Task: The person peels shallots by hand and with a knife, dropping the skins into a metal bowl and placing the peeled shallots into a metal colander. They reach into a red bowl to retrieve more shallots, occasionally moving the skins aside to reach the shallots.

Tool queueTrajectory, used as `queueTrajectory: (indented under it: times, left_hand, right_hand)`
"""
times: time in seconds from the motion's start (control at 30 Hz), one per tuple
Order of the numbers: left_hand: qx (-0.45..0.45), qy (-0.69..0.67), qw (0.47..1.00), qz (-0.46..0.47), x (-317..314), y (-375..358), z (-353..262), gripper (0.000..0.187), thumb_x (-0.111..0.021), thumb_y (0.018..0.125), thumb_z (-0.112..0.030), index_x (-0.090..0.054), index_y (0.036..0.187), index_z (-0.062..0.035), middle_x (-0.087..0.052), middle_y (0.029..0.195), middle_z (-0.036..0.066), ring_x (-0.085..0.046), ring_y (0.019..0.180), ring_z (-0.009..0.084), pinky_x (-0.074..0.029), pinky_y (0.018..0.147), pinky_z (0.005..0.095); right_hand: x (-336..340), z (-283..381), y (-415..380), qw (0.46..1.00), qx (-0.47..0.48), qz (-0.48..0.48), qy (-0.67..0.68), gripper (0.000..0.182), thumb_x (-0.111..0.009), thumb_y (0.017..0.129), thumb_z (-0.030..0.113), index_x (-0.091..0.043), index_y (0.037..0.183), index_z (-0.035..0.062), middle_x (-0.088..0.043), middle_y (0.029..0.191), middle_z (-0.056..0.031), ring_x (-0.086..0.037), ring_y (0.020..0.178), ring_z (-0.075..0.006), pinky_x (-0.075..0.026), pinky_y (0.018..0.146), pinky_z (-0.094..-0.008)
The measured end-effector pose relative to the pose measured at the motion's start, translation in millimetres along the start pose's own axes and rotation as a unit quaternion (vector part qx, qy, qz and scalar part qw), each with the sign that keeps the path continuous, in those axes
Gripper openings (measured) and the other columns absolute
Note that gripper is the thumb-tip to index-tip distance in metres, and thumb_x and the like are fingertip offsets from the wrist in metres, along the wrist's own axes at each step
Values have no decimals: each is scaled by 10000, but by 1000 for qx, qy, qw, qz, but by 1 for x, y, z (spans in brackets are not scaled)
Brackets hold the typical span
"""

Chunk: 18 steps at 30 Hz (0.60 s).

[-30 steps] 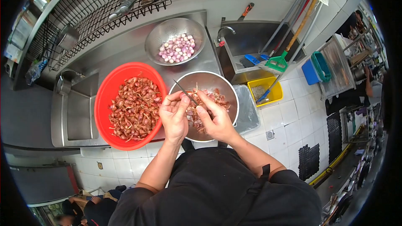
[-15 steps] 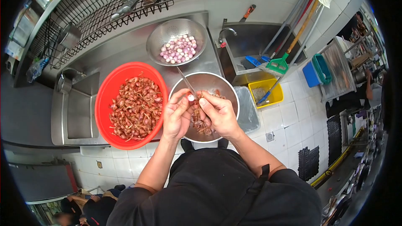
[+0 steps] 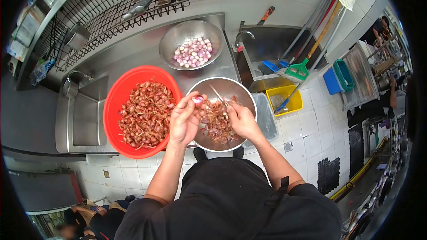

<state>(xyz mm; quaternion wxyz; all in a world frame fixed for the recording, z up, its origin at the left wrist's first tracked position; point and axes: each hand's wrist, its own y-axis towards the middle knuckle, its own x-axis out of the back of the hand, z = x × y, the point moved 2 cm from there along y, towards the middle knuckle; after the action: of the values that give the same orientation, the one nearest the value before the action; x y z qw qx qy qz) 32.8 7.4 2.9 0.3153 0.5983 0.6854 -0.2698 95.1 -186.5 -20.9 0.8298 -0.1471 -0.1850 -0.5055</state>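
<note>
My left hand [image 3: 184,122] pinches a shallot [image 3: 198,101] between thumb and fingertips, its cut pinkish-white face showing. In my right hand [image 3: 243,122] is a knife [image 3: 216,92], its blade pointing up and to the left. Both hands are over a steel bowl [image 3: 252,102] with brown shallot skins [image 3: 220,126] in it. Left of the bowl stands a red basin [image 3: 111,120] heaped with unpeeled shallots [image 3: 147,115]. Behind, a steel colander [image 3: 167,40] holds peeled pink-white shallots [image 3: 193,53].
A steel sink [image 3: 89,124] lies at the left, under a wire rack [image 3: 120,18]. To the right are a second sink [image 3: 271,44] with brooms, a yellow bucket [image 3: 296,102] and a blue bin [image 3: 330,80]. Other people are visible at the lower left and far right.
My hands have moved apart. The knife has come away from the shallot, to the right and down over the bowl, while the left hand keeps the shallot, now turned.
</note>
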Motion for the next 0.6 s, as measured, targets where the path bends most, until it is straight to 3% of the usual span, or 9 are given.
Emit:
queueTrajectory:
  times: [0.13,0.2,0.23,0.33,0.4,0.5,0.57,0.6]
  left_hand:
    - [-4,-5,1000,8,5,0,2,321,-538,1013,-162,-557,1297,-14,-628,1215,164,-648,966,171,-537,848,292]
    - [-8,-5,1000,7,4,-1,2,322,-538,1014,-164,-558,1297,-12,-624,1224,163,-647,962,163,-536,848,285]
    - [-18,18,1000,7,0,-2,2,319,-555,1000,-124,-563,1293,2,-636,1203,151,-638,978,159,-525,850,280]
    - [-45,87,995,5,-4,-4,5,325,-592,968,-48,-572,1285,23,-652,1176,127,-626,1015,149,-508,873,275]
    - [-55,121,991,-4,-6,-6,4,339,-634,923,27,-593,1259,36,-666,1151,99,-626,1050,138,-492,923,274]
    - [-73,161,984,-6,-7,-6,4,328,-630,931,13,-597,1256,33,-671,1142,96,-642,1011,142,-511,891,276]
    - [-81,166,983,4,-7,-7,6,336,-630,934,-3,-591,1267,29,-676,1117,97,-645,976,145,-521,858,277]
    - [-89,170,981,13,-7,-7,6,346,-630,938,-20,-584,1277,25,-681,1093,97,-647,940,148,-531,825,278]
  right_hand:
    - [-1,12,-11,998,-1,-49,30,419,-522,989,204,-537,1332,-38,-671,1106,-274,-688,980,-296,-503,865,-345]
    - [0,31,-19,976,-12,35,213,450,-566,963,128,-492,1377,-30,-661,1181,-240,-653,1107,-265,-485,929,-339]
    - [1,41,-22,976,-13,34,214,450,-566,963,128,-492,1377,-30,-661,1181,-240,-653,1107,-265,-485,929,-339]
    - [0,71,-26,967,195,-13,167,452,-587,941,80,-511,1378,-8,-644,1257,-187,-621,1183,-248,-465,987,-335]
    - [-4,72,-23,965,216,-25,144,442,-588,939,80,-525,1368,-6,-639,1267,-185,-622,1184,-261,-466,992,-341]
    - [-5,68,-20,966,232,-23,111,419,-584,935,78,-550,1344,-7,-620,1290,-198,-606,1206,-301,-470,1003,-353]
    - [-5,67,-18,967,235,-37,90,392,-570,955,80,-561,1337,-7,-647,1267,-161,-646,1138,-220,-494,951,-314]
    - [-4,66,-16,967,235,-37,91,392,-570,955,80,-561,1337,-7,-647,1267,-161,-646,1138,-220,-494,951,-314]
